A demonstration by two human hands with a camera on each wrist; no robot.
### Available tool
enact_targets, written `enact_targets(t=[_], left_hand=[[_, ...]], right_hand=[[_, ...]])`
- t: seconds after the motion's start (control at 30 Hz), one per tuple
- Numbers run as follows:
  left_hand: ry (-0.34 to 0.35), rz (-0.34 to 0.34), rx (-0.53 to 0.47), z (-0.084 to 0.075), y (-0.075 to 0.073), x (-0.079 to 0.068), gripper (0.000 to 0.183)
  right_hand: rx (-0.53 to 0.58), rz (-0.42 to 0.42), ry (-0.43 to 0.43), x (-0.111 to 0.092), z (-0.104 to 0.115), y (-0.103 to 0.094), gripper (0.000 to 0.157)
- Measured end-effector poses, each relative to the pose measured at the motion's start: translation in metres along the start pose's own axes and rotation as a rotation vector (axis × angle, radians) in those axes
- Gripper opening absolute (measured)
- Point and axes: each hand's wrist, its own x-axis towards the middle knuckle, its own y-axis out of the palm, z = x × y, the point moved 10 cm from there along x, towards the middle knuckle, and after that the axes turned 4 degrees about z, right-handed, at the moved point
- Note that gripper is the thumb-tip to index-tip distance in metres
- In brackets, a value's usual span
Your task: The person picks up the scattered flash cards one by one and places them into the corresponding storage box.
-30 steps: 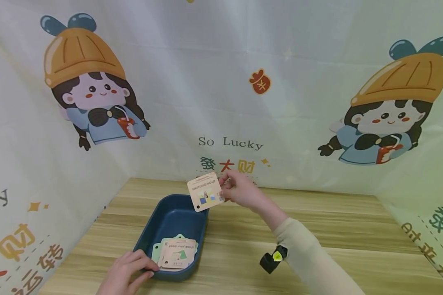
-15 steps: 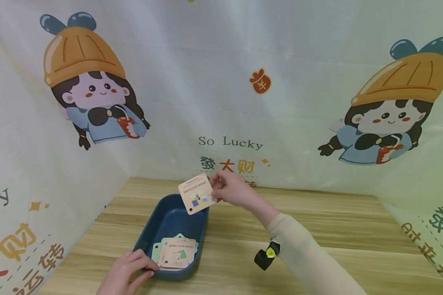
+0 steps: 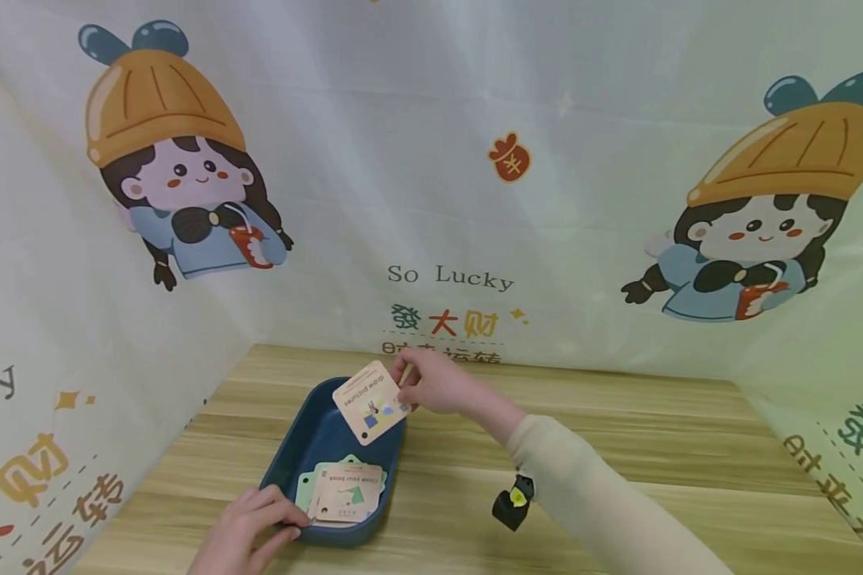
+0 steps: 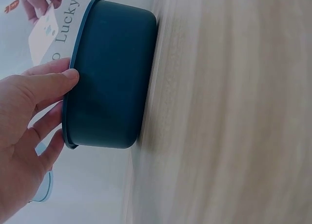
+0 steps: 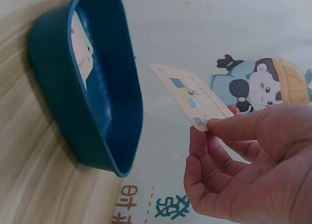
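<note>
Between thumb and fingers, my right hand (image 3: 435,381) pinches a pale pink flashcard (image 3: 371,402) printed "draw pictures", over the far end of a dark blue bin (image 3: 395,471). In the right wrist view the flashcard (image 5: 187,94) is tilted, apart from the bin's rim. My left hand (image 3: 248,527) grips the bin's near left corner. The left wrist view has the thumb of that hand (image 4: 29,107) on the outside of the bin's rim (image 4: 73,87), fingers at the inner side. Several cards lie stacked in the near end, a pink "close your book" card (image 3: 348,493) on top of green ones.
The bin stands on a wood-grain table (image 3: 618,447). Behind and beside the table hangs a white cloth backdrop (image 3: 374,160) with printed cartoon figures and lettering. A black strap device with a yellow mark (image 3: 515,501) sits at my right sleeve.
My right hand has carried the "draw pictures" flashcard leftward and then lower, over the bin's far end. The left hand and the stacked cards stay in place.
</note>
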Motion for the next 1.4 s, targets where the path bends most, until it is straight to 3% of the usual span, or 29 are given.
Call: enact_targets(t=[0.2,0.47,0.83,1.4], left_hand=[[-0.013,0.023,-0.016,0.001,0.001,0.001,0.036],[0.026,0.006,-0.008,0.001,0.001,-0.001,0.036],[0.049,-0.027,-0.007,-0.001,0.000,-0.001,0.038],[-0.016,0.028,-0.035,0.002,0.002,0.001,0.034]], right_hand=[[-0.035,0.035,-0.004,0.001,0.004,0.011,0.015],[-0.046,0.130,-0.033,0.001,0.006,0.029,0.014],[-0.114,0.115,-0.049,-0.002,0.014,0.035,0.016],[-0.221,0.173,-0.080,-0.009,0.031,0.046,0.014]])
